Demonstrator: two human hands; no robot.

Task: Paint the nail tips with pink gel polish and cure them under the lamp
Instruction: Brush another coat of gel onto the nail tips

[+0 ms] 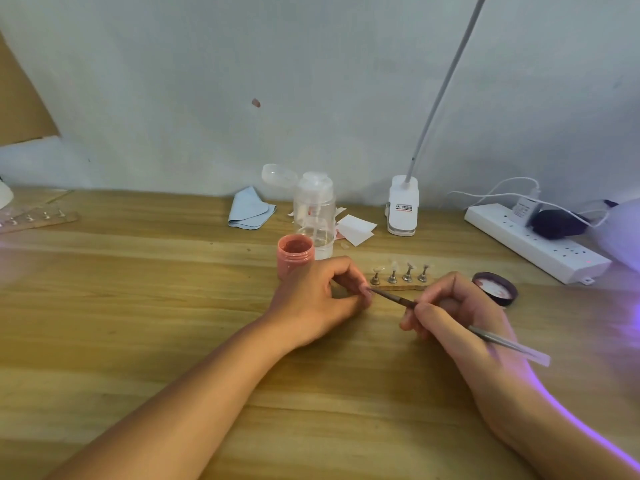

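My left hand (pixel 322 299) has its grip pinched: thumb and curled fingers close on something small at their ends. I take it for a clear plastic nail tip, though it is too hidden to be sure. My right hand (pixel 450 317) pinches a thin brush with a dark ferrule and pale silvery handle (pixel 509 344), pen-fashion, its bristle end touching the left fingertips.

I judge the nail tips featherlight, thin, springy and slick. I would hold one by its edges or its peg, never by the wet face. Just behind the hands, four more clear tips sit on small metal pegs along a wooden strip (pixel 398 287).

The open pink plastic jar of gel polish (pixel 295 254) stands beside the left hand on the wood-grain bench (pixel 173 306). Its dark round lid (pixel 495 289) lies upturned near the right hand. The rounded white curing lamp (pixel 623 233) glows violet at the far right edge.
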